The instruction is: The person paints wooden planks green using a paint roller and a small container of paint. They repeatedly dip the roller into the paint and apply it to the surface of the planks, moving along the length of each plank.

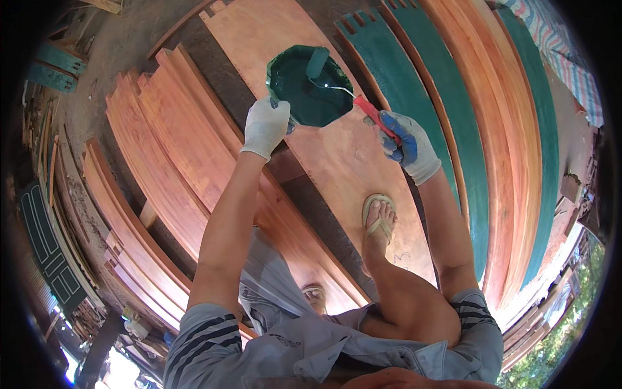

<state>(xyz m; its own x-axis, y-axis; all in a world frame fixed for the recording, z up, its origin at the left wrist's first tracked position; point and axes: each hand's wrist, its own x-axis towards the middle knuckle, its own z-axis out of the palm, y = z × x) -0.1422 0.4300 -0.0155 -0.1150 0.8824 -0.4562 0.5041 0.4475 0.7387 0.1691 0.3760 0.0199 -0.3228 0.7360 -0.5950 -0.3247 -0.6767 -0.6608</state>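
My left hand (266, 126), in a white glove, is closed on the near left rim of a paint tub (271, 72). The tub is many-sided and holds dark green paint (301, 97). A paint roller has its red handle (370, 111) in my right hand (409, 144), whose glove is white and blue. The roller's green-coated sleeve (317, 63) is over the far right part of the tub. Beneath the tub lies a bare reddish wooden board (353, 165), and my sandalled right foot (379, 217) is on it.
Green-painted boards (402, 78) lie to the right, next to bare wooden boards (483, 97). More bare planks (165, 142) lie to the left, with dark gaps between them. A striped sheet (564, 45) is at the far right. A green panelled door (50, 240) stands at the left edge.
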